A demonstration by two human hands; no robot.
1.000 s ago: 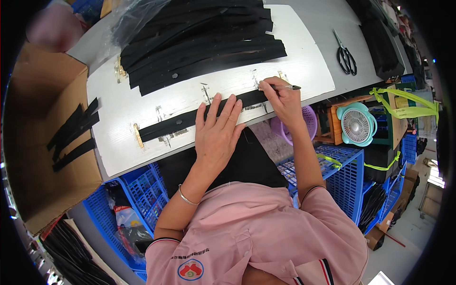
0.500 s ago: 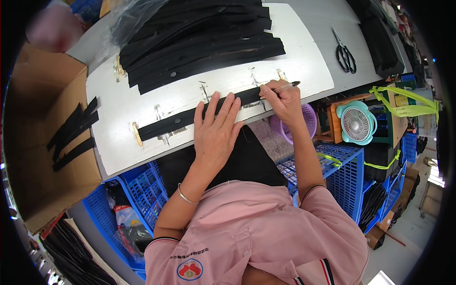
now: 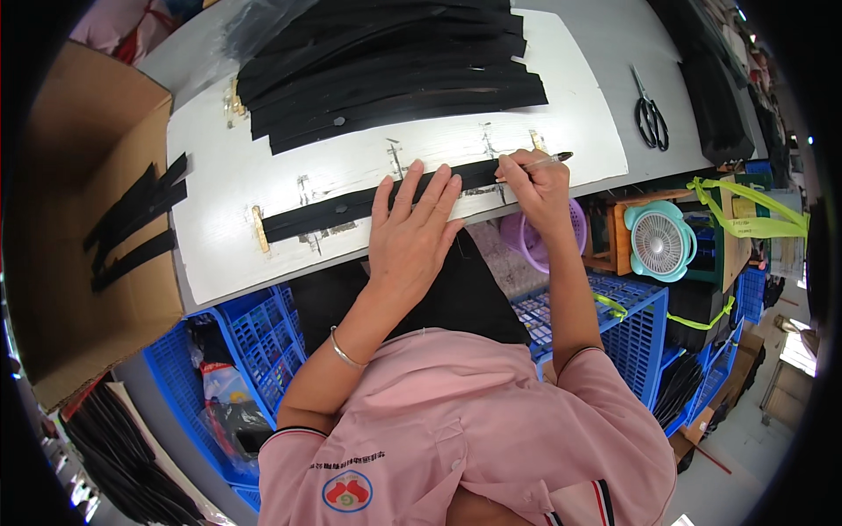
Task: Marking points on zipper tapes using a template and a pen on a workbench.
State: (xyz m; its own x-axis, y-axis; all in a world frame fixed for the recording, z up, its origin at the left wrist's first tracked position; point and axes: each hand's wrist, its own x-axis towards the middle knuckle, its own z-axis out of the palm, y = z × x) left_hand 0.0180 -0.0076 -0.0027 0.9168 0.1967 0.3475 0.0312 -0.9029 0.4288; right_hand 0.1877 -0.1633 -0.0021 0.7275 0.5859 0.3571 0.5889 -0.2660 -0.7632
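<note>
A black fabric strip (image 3: 307,216) lies across the white board (image 3: 237,272), between a tan marker piece at its left end and another near its right end. My left hand (image 3: 410,232) rests flat on the strip's middle, fingers spread. Gripped in my right hand (image 3: 542,193) is a pen (image 3: 554,160), its tip down at the strip's right part, hidden by my fingers. Dark ink marks (image 3: 394,156) show on the board along both sides of the strip. Farther back on the board lies a pile of black strips (image 3: 386,79).
An open cardboard box (image 3: 105,307) stands at the left, with several black strips (image 3: 136,219) over its edge. Black-handled scissors (image 3: 650,118) lie at the far right. Below the table's right edge are a purple basket (image 3: 574,232), a turquoise fan (image 3: 660,241) and a blue crate (image 3: 636,337).
The whole view has shifted, so the board and table sit slightly more to the right. Both hands keep their places on the strip; my right hand still holds the pen.
</note>
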